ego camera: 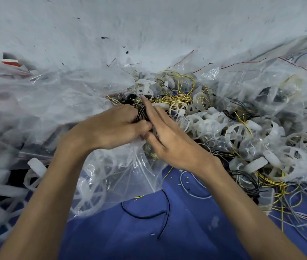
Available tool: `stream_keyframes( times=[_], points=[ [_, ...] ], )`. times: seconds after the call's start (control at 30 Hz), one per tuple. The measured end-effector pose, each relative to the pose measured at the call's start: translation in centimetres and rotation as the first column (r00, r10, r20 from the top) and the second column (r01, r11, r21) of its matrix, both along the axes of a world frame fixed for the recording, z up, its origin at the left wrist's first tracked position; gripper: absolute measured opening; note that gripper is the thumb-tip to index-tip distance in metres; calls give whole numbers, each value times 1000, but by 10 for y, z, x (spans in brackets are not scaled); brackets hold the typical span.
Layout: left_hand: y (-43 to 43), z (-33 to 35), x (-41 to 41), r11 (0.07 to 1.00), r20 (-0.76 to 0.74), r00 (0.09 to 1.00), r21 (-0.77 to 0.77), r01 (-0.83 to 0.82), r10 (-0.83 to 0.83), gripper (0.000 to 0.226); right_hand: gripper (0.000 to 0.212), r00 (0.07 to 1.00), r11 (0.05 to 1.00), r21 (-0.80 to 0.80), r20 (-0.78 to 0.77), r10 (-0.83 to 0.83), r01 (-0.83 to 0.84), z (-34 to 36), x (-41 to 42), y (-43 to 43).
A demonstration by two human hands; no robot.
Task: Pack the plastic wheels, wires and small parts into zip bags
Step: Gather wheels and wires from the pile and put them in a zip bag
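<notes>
The left hand [115, 126] clenches a bundle of dark striped wires [143, 114] at centre. The right hand [171, 139] rests against the bundle, fingers straight, grasping nothing. Just nearer sags a clear plastic zip bag [130, 175]. Loose translucent white spoked wheels [238, 132] and thin yellow wires [182, 98] pile up to the right on a blue surface [167, 231].

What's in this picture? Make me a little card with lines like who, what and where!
left hand: grips a bundle of dark thin wires
right hand: straight fingers touch that bundle
under the hands: clear plastic zip bag, white wheels showing through it
right side: heap of white spoked plastic wheels tangled with thin yellow wires
front: blue table surface with one loose black wire
</notes>
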State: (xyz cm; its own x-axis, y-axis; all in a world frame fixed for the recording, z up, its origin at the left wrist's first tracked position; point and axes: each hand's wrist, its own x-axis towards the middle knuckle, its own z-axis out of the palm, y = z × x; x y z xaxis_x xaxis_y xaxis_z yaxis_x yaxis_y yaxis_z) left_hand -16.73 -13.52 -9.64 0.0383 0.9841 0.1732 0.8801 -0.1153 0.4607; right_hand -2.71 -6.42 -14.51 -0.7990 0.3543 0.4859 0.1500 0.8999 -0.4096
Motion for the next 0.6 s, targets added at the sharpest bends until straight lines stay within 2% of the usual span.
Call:
stream_keyframes(
  times=[0.1,0.17,0.23,0.3,0.4,0.47,0.5,0.6],
  points=[
    [-2,2,-1,997,2,1000,-75,14,-13,56,63,1000,998,61,-8,-28,28,1,4,7],
    [-6,5,-4,996,67,998,-90,4,2,51,58,994,994,71,-80,-77,82,5,9,17],
    [-7,4,-8,997,45,999,-73,-9,12,37,53,976,986,45,-154,-151,160,12,15,25],
    [-8,3,-10,998,-25,999,-49,-35,34,20,47,968,983,-81,-179,-178,166,22,22,29],
    [-9,3,-10,997,-86,995,-38,-61,57,30,26,985,948,-314,-174,6,-61,33,34,28],
    [-9,2,-7,999,-124,992,-29,-38,34,28,27,978,882,-423,-100,182,-208,35,38,24],
    [-9,2,-6,999,-141,990,-23,-28,25,28,30,972,864,-455,-20,232,-216,35,37,21],
    [-11,5,-5,999,-158,987,-27,-38,33,40,23,946,916,-388,248,209,-100,26,27,15]
  ],
)
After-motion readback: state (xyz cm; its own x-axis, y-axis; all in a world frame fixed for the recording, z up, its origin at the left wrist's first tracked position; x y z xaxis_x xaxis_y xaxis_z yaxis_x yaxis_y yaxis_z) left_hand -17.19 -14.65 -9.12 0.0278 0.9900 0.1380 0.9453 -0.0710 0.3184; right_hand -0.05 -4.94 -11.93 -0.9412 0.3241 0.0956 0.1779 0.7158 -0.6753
